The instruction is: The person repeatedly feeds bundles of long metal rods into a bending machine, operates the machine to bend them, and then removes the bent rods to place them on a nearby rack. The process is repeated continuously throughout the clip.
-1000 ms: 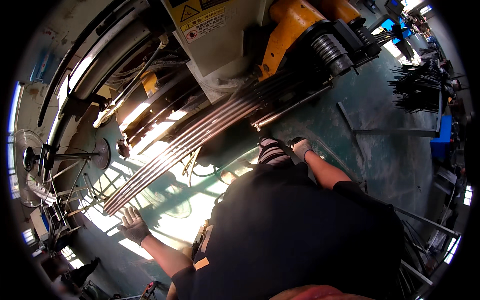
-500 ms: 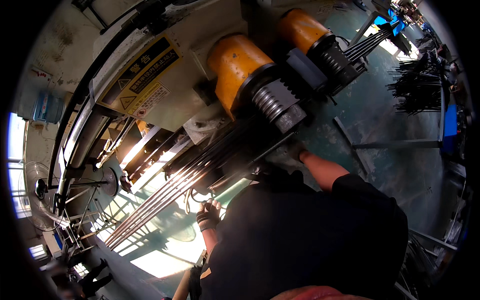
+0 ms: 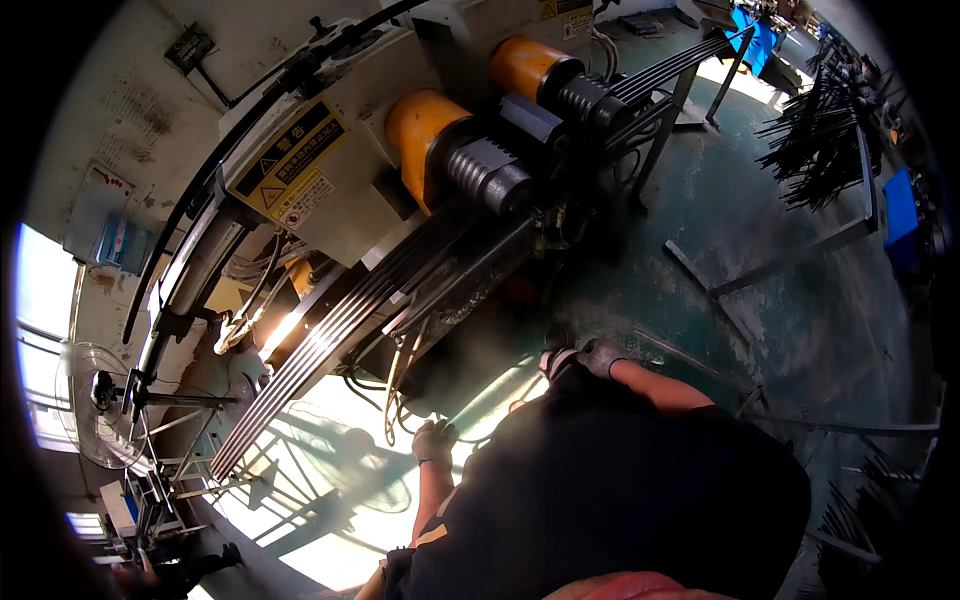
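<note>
My left hand (image 3: 434, 440), in a dark work glove, hangs low beside my body over the sunlit floor. Its fingers look loosely bent and apart, and I see nothing in them. Cables (image 3: 392, 390) dangle from the machine just beyond it. My right hand (image 3: 603, 356), in a grey glove, is down in front of my dark shirt, close to my shoe (image 3: 556, 338); its fingers are partly hidden. Neither hand touches the several long metal rods (image 3: 320, 345) lying side by side along the machine (image 3: 345, 205). Two orange housings (image 3: 425, 125) with ribbed dark rollers stand above the rods.
A metal frame (image 3: 790, 268) stands on the green floor to the right, with a pile of dark rods (image 3: 825, 140) behind it. A fan (image 3: 105, 405) stands far left. Another person (image 3: 190, 572) is at the lower left.
My view has shifted back from the machine. My right hand has come away from beside the rods and roller, down toward my body. My left hand still hangs low at my side.
</note>
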Action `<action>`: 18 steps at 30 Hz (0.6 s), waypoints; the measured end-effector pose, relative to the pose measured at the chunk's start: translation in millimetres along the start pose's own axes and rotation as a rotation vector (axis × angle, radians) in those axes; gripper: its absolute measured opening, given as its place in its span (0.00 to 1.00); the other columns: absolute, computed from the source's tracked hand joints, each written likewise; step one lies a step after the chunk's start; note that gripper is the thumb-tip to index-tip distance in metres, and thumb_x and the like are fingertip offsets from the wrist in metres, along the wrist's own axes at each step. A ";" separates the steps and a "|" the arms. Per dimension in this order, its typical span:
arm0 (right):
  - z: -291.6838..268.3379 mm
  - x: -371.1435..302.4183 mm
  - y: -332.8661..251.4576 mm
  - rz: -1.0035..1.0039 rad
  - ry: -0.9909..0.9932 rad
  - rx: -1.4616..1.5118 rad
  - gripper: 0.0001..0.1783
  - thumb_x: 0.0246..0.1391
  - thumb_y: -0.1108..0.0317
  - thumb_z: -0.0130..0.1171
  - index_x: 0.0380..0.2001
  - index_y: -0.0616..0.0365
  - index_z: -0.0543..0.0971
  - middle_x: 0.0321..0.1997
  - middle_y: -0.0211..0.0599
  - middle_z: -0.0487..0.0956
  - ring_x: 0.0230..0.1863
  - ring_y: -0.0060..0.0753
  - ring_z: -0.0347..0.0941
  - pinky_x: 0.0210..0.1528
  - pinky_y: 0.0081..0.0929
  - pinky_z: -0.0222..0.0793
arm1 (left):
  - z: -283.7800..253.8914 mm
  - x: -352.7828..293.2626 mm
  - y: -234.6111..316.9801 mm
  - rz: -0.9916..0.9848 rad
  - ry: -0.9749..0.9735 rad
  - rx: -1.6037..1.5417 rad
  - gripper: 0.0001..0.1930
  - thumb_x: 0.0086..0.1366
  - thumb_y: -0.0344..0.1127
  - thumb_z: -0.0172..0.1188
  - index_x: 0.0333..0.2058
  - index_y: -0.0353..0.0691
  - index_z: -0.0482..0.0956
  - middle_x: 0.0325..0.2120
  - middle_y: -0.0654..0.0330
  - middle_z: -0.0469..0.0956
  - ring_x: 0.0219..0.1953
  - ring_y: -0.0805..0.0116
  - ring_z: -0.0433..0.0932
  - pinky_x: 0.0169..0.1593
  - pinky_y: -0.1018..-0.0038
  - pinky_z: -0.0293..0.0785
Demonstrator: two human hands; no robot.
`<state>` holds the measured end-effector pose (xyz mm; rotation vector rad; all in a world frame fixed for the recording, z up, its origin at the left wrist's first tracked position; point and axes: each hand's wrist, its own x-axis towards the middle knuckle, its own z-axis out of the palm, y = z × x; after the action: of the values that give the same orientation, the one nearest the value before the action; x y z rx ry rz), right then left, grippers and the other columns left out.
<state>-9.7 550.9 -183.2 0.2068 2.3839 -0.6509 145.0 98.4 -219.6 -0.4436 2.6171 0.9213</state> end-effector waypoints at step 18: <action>-42.6 93.4 94.5 -0.241 -0.105 -0.035 0.37 0.49 0.34 0.66 0.51 0.53 0.86 0.54 0.47 0.84 0.57 0.48 0.79 0.61 0.40 0.71 | 121.4 -2.4 68.7 -0.222 -0.039 -0.104 0.12 0.63 0.50 0.56 0.36 0.60 0.87 0.43 0.67 0.84 0.51 0.64 0.82 0.46 0.62 0.81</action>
<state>-76.9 652.3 -251.5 -0.1296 2.3356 -0.7111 144.8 228.2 -270.7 -0.7192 2.4311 0.9824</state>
